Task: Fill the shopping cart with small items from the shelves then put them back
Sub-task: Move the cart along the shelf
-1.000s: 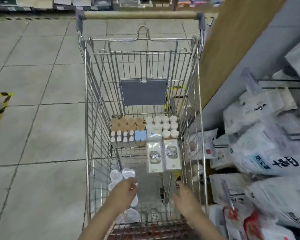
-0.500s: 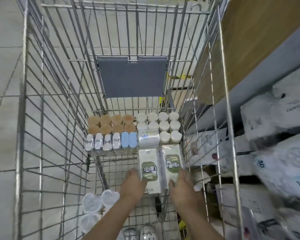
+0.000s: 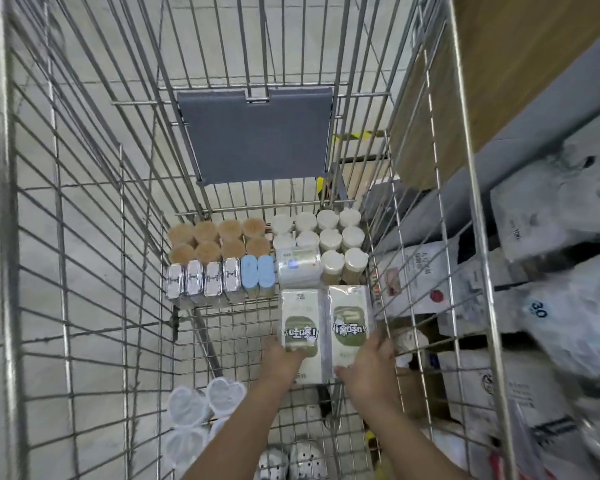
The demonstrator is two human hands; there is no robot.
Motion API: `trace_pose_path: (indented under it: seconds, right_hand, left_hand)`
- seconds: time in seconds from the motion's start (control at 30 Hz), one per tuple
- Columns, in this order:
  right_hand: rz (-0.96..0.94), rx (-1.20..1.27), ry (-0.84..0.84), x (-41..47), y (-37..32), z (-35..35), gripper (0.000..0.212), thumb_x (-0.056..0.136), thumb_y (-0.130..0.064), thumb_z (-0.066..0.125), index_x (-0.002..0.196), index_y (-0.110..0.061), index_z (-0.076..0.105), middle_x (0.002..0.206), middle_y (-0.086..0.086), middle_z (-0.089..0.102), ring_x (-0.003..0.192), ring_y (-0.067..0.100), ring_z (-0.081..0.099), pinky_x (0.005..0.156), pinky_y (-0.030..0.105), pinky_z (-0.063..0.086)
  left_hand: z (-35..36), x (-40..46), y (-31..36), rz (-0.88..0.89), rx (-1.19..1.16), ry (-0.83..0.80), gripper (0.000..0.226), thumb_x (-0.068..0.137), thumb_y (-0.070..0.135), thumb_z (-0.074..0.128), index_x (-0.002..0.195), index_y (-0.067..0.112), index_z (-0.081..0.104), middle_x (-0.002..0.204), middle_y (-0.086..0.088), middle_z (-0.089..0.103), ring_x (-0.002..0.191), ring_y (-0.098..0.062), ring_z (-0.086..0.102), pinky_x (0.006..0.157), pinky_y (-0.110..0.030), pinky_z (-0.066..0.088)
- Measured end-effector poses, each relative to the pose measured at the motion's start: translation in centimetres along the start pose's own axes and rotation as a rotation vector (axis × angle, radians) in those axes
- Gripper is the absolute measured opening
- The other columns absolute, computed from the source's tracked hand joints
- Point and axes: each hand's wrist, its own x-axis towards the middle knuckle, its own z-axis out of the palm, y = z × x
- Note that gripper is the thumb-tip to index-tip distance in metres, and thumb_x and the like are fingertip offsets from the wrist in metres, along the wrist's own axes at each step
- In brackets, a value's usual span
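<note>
I look down into a wire shopping cart (image 3: 84, 271). Two white-and-green packs lie side by side on its floor: the left pack (image 3: 298, 323) and the right pack (image 3: 349, 323). My left hand (image 3: 283, 358) grips the near end of the left pack, and my right hand (image 3: 368, 368) grips the near end of the right pack. Beyond them stand tan-topped jars (image 3: 219, 240), white-lidded jars (image 3: 329, 237), silver foil packs (image 3: 201, 280), two blue-lidded tubs (image 3: 258, 276) and a wrapped white pack (image 3: 298, 266).
Clear heart-shaped containers (image 3: 201, 414) lie at the cart's near left. A grey flap (image 3: 257, 133) hangs on the cart's far wall. Shelves at the right hold white plastic bags (image 3: 551, 306) behind the cart's side. Tiled floor lies to the left.
My view has dropped closer into the cart. Both hands reached forward from the near end of the cart onto the two white-and-green packs and now grip them.
</note>
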Motion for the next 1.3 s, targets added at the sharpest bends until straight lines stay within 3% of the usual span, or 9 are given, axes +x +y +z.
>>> trace_pose_path:
  seconds: [0.2,0.33,0.43,0.6,0.73,0.87,1.0,1.13,1.3]
  right_hand:
    - [0.101,-0.046,-0.053,-2.1,0.8,0.9,0.1,0.076,-0.033,0.078,0.146,0.0,0.015,0.145,0.016,0.021,0.124,0.029,0.046,0.097,0.032,0.044]
    - [0.152,-0.014,-0.039,-3.7,1.9,1.4,0.098,0.072,-0.032,0.081,0.144,-0.005,0.02,0.138,0.012,0.042,0.123,0.027,0.047,0.095,0.033,0.044]
    - [0.175,0.109,-0.031,-4.4,2.6,2.0,0.095,0.066,-0.027,0.085,0.14,-0.007,0.028,0.13,0.011,0.051,0.117,0.028,0.05,0.093,0.035,0.047]
    - [0.249,0.398,-0.086,-4.0,2.7,2.9,0.092,0.068,-0.019,0.082,0.142,-0.01,0.029,0.132,0.017,0.041,0.118,0.031,0.044,0.091,0.028,0.042]
    - [0.35,0.655,-0.092,-3.0,3.4,4.3,0.08,0.065,-0.03,0.084,0.131,-0.014,0.041,0.119,0.012,0.059,0.102,0.029,0.06,0.088,0.045,0.054]
    - [0.401,0.743,-0.109,-3.1,3.4,3.3,0.053,0.074,-0.02,0.081,0.115,-0.013,0.049,0.103,0.004,0.066,0.09,0.022,0.063,0.082,0.031,0.051]
    - [0.455,0.692,-0.169,-3.5,2.5,3.0,0.082,0.059,-0.042,0.088,0.125,-0.012,0.052,0.125,0.012,0.059,0.109,0.029,0.06,0.087,0.035,0.055]
    - [0.496,0.866,-0.297,-5.0,1.4,1.3,0.051,0.065,-0.031,0.087,0.106,-0.009,0.064,0.108,0.007,0.064,0.096,0.024,0.062,0.047,0.018,0.045]
    - [0.354,1.016,-0.361,-12.0,-0.4,-4.2,0.033,0.077,-0.025,0.079,0.094,-0.02,0.05,0.088,-0.004,0.05,0.084,0.013,0.052,0.068,0.015,0.043]
  left_hand:
    - [0.0,-0.4,-0.5,-0.043,0.048,0.045,0.046,0.079,0.009,0.07,0.115,0.006,0.041,0.104,-0.013,0.061,0.089,-0.03,0.063,0.073,-0.039,0.055]
    - [-0.1,-1.2,-0.7,0.005,0.365,0.148,0.064,0.071,0.048,0.072,0.118,0.012,0.047,0.11,-0.009,0.059,0.098,-0.028,0.059,0.078,-0.033,0.048]
    - [-0.4,-2.2,0.8,-0.004,0.349,0.135,0.073,0.049,0.072,0.07,0.097,0.017,0.059,0.097,-0.004,0.063,0.086,-0.023,0.064,0.076,-0.036,0.056]
    - [-0.7,-3.9,2.7,-0.041,0.028,0.051,0.037,0.072,0.032,0.081,0.093,0.006,0.065,0.09,-0.009,0.071,0.07,-0.02,0.069,0.062,-0.031,0.058]
    - [-2.0,-6.0,2.3,-0.029,-0.167,-0.036,0.03,0.078,0.014,0.075,0.103,0.002,0.063,0.086,-0.012,0.073,0.068,-0.02,0.07,0.048,-0.025,0.053]
    - [-3.6,-8.2,1.4,-0.016,-0.253,-0.07,0.029,0.08,0.015,0.072,0.105,0.003,0.06,0.086,-0.014,0.072,0.069,-0.023,0.069,0.046,-0.027,0.052]
    - [-5.5,-9.4,0.4,0.008,-0.26,-0.04,0.042,0.076,0.021,0.074,0.108,-0.002,0.06,0.089,-0.017,0.073,0.08,-0.031,0.07,0.05,-0.029,0.054]
    - [-7.7,-11.8,0.4,0.04,-0.285,-0.081,0.062,0.06,0.036,0.078,0.107,0.001,0.06,0.087,-0.014,0.074,0.075,-0.027,0.071,0.052,-0.028,0.053]
    - [-11.4,-17.7,1.8,0.154,-0.311,-0.152,0.06,0.07,0.044,0.074,0.117,0.01,0.062,0.093,0.002,0.075,0.082,-0.009,0.071,0.073,-0.034,0.047]
